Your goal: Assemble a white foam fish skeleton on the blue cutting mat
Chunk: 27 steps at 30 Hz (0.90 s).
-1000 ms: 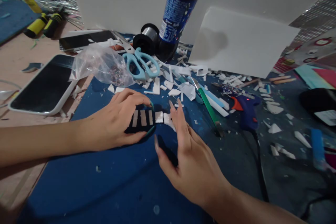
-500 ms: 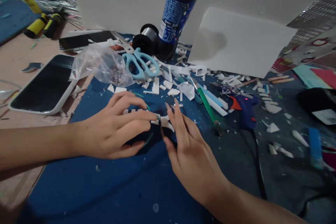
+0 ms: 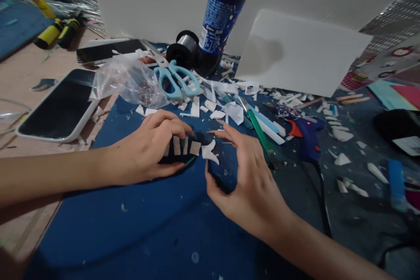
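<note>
Several small white cut pieces lie in a row on the blue mat (image 3: 131, 232). At the row's right end is a white forked, tail-shaped piece (image 3: 209, 152), with a small white square (image 3: 195, 148) just left of it. My left hand (image 3: 147, 148) arches over the left part of the row, thumb apart from the fingers, and hides some pieces; whether its fingertips touch them I cannot tell. My right hand (image 3: 251, 175) is open around the right side of the forked piece, its thumb tip close below it and its fingers above.
Behind the hands lie blue-handled scissors (image 3: 177, 81), a plastic bag (image 3: 126, 81), white scraps and a green-handled cutter (image 3: 257, 129). A dark drink bottle (image 3: 219, 22) and wire spool (image 3: 183, 50) stand farther back. A glue gun (image 3: 306, 135) is at right, a phone (image 3: 61, 107) at left.
Both hands have drawn apart: the left moved slightly left and its fingers curled, the right opened and moved right. The forked piece and the square are now uncovered.
</note>
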### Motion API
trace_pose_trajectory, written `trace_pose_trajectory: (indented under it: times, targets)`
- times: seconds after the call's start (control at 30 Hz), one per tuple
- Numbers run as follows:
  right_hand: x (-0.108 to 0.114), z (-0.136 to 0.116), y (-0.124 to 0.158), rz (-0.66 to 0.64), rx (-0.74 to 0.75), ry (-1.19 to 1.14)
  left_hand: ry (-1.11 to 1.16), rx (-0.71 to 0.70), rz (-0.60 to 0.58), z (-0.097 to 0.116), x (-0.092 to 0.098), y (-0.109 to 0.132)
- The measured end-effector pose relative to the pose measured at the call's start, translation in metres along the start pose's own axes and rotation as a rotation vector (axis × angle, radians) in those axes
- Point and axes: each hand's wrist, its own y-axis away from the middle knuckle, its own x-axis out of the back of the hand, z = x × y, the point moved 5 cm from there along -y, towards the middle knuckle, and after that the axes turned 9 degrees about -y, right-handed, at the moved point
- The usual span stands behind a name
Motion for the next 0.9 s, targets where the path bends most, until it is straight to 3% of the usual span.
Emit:
trace_pose_trajectory:
  times: [0.9]
  targets:
    - [-0.0003,0.0055,-0.0057,-0.012,-0.020,-0.042,0.044,0.005,-0.028,-0.0026,-0.0022,0.0008]
